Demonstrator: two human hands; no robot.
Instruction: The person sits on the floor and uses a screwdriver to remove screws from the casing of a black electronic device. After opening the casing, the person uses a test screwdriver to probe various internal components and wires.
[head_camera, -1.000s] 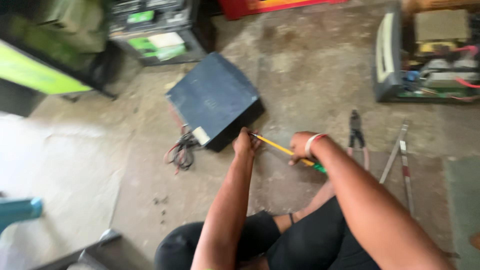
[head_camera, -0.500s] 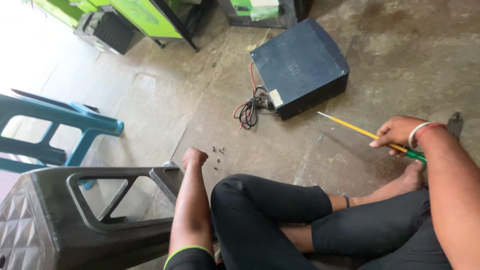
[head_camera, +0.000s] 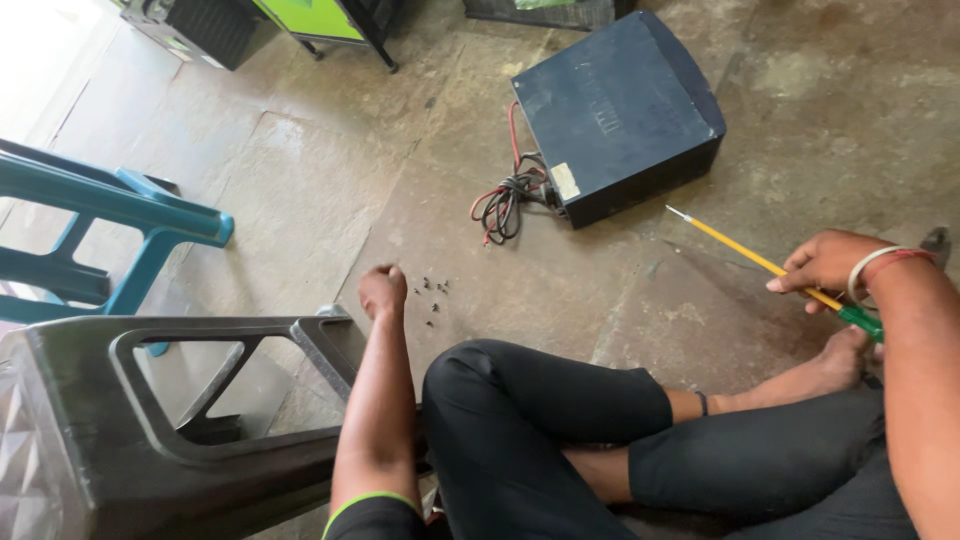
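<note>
The right hand (head_camera: 825, 268), at three o'clock, is wrapped around a long yellow-shafted screwdriver with a green handle (head_camera: 770, 266), tip aimed toward ten o'clock. The left hand (head_camera: 383, 290) rests on the concrete floor (head_camera: 300, 180) as a closed fist, just beside small dark loose screws (head_camera: 433, 292). At one o'clock lies a dark blue metal box (head_camera: 620, 110) with tangled red and black cables (head_camera: 508, 195)

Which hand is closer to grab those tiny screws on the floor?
The left hand, probably. It rests on the floor right beside the small screws, fist closed. The right hand is far across, busy holding the yellow screwdriver near the dark box.
</note>
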